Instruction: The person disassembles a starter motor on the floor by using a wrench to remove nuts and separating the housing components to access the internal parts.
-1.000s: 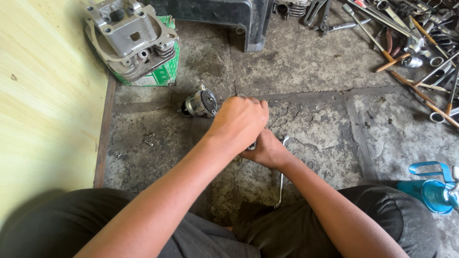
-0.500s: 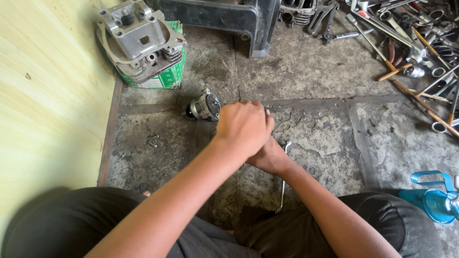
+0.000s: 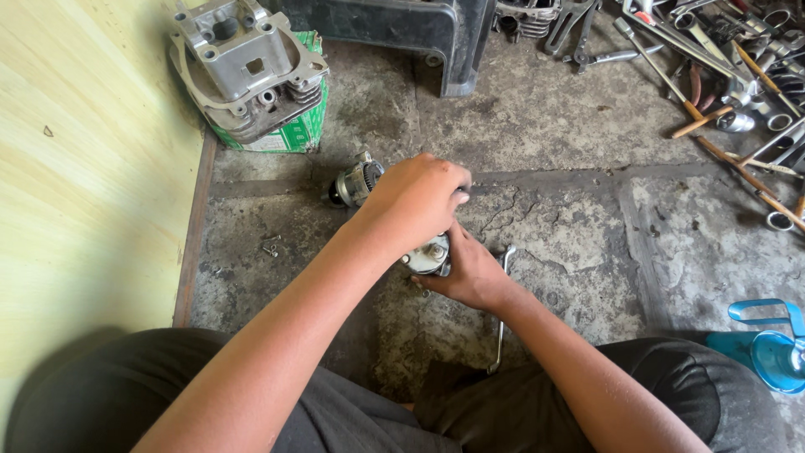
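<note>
Cracked concrete floor (image 3: 570, 210) carries the work. Left hand (image 3: 419, 201) clenches over a small metal motor part (image 3: 428, 254), right hand (image 3: 470, 273) grasping it from beneath. A wrench (image 3: 501, 310) lies untouched just beside that grip, and the part looks not yet opened.

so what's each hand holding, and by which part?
Both hands are on one small metal engine part. The right hand cups it from below at its near end. The left hand covers its top; the exact grip is hidden.
</note>
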